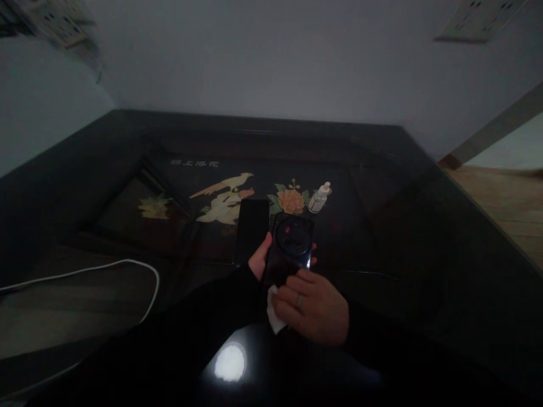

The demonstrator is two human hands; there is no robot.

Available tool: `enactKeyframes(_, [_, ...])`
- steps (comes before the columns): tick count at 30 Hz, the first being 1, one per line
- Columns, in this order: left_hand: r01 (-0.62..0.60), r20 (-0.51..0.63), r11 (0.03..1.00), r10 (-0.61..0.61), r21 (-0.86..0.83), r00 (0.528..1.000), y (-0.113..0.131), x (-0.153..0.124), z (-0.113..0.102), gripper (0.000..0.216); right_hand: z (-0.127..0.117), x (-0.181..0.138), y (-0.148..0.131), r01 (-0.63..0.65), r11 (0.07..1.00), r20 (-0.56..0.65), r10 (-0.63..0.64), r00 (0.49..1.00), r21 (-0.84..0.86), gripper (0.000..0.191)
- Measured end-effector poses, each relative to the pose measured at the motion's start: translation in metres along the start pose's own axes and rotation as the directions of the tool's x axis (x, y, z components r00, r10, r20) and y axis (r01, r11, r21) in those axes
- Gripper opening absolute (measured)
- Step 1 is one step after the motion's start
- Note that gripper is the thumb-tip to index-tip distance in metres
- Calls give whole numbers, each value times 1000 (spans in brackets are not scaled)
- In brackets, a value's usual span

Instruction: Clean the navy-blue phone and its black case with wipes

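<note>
A dark smartphone (283,263) with a large round camera ring rests back side up in my left hand (259,259), whose thumb and fingertips wrap its two long edges. Over the phone's lower back is my right hand (316,305), wearing a ring. Its bent fingers pinch a white tissue (275,314) against or just above the phone; whether it touches is not plain. Just left of the held phone, a second dark phone (253,226) lies flat on the black table (360,237). Beyond the hands, to the right, stands a small white dropper bottle (319,198).
A bird and flower picture (227,195) decorates the glossy tabletop. On the left runs a white cable (127,262). The wall (254,62) rises behind the table, with power sockets (481,20) at upper right. A bright light reflection (230,362) shows near the bottom.
</note>
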State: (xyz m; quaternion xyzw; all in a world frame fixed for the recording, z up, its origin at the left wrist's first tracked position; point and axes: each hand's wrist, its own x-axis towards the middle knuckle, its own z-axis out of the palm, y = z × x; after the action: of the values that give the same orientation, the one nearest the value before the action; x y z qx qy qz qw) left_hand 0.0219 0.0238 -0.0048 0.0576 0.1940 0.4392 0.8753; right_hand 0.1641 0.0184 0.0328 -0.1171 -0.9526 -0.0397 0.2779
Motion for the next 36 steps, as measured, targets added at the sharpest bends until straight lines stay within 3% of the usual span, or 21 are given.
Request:
enactKeyframes(2, [29,16,1000,-29,-3,999,-1,0,-2,70,0,-1,0,59,998,1,-59,998,38,15])
enactKeyframes(7, [55,44,998,-55,-6,998,-1,-3,-1,72,-2,-1,5,-115,986,-22,114,993,-122,19])
enactKeyframes(11, [126,84,992,-124,-16,989,2,-6,6,82,1,-3,-5,95,990,-25,-92,995,102,18])
enactKeyframes(12, [123,90,992,-119,-32,989,3,-6,7,83,1,-4,-4,98,990,-19,-97,995,104,17])
enactKeyframes(17, [8,63,994,-1,-110,998,5,-2,11,82,-7,-8,13,-127,985,-45,123,991,-117,15])
enactKeyframes(22, [-9,45,994,14,-111,999,5,-3,9,82,-5,-6,2,17,999,-21,-16,1000,41,15])
enactKeyframes(28, [-127,-37,986,124,-109,992,6,7,-1,64,-12,-6,28,-188,973,-85,178,980,-131,14])
enactKeyframes(33, [-15,9,995,16,-98,1000,7,0,-1,83,-4,-4,-1,4,999,0,-4,1000,52,15])
enactKeyframes(36, [-39,-11,995,39,-91,999,5,-4,5,81,-4,-3,0,-7,1000,-2,7,1000,21,17])
